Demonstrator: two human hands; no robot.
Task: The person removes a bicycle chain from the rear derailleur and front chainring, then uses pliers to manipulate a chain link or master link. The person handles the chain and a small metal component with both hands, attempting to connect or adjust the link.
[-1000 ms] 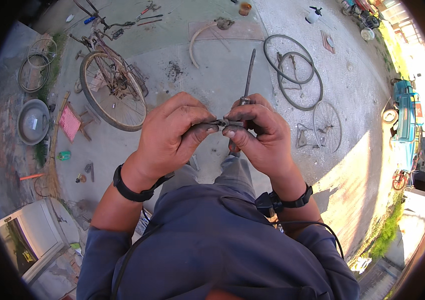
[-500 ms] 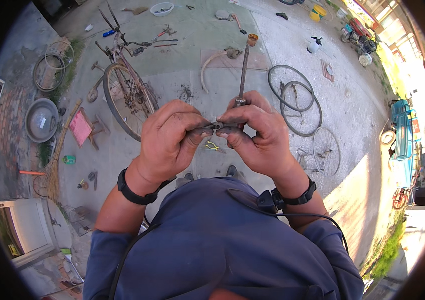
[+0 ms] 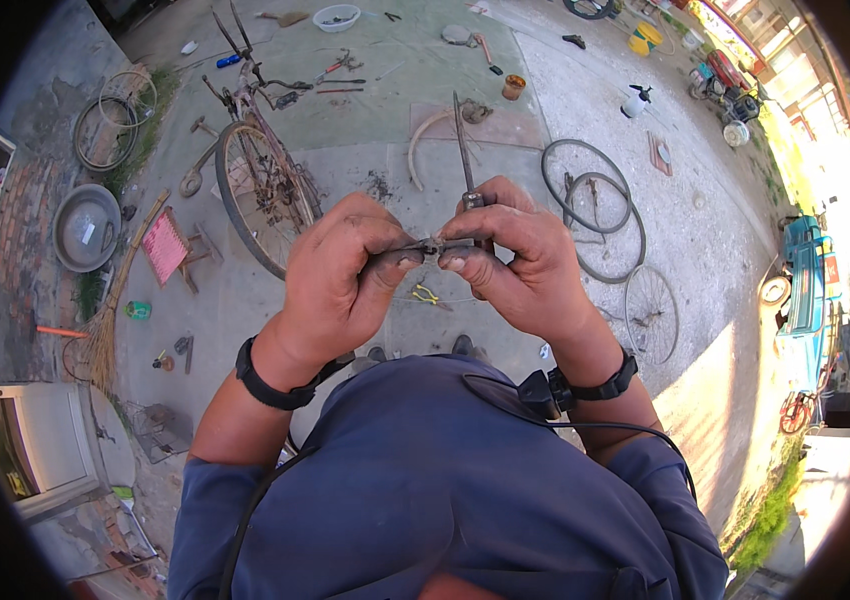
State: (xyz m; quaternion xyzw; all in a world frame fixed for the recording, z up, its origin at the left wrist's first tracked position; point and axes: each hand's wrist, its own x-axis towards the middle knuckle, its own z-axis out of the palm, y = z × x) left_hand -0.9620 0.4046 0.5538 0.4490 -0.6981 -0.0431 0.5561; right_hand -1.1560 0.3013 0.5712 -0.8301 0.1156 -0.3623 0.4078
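In front of my chest, both hands meet at a small dark metal part [image 3: 430, 246], too small to tell its kind. My left hand [image 3: 340, 265] pinches it between thumb and fingers from the left. From the other side, my right hand [image 3: 525, 262] pinches at the same part with thumb and forefinger. A long thin metal rod [image 3: 464, 150] with a thicker end at the fingers also sits in my right hand and points away from me. Dark grime covers the fingertips of both hands.
An old bicycle [image 3: 260, 180] stands beyond my left hand. Tyres [image 3: 585, 205] and a bare wheel rim [image 3: 651, 314] lie to the right. Yellow-handled pliers [image 3: 425, 294] lie below the hands. A rusty can [image 3: 513, 87] and a plastic basin [image 3: 336, 18] are farther off.
The rod in my right hand has tilted slightly to the left, so the rusty can now shows apart from its tip. Both hands keep pinching the small part.
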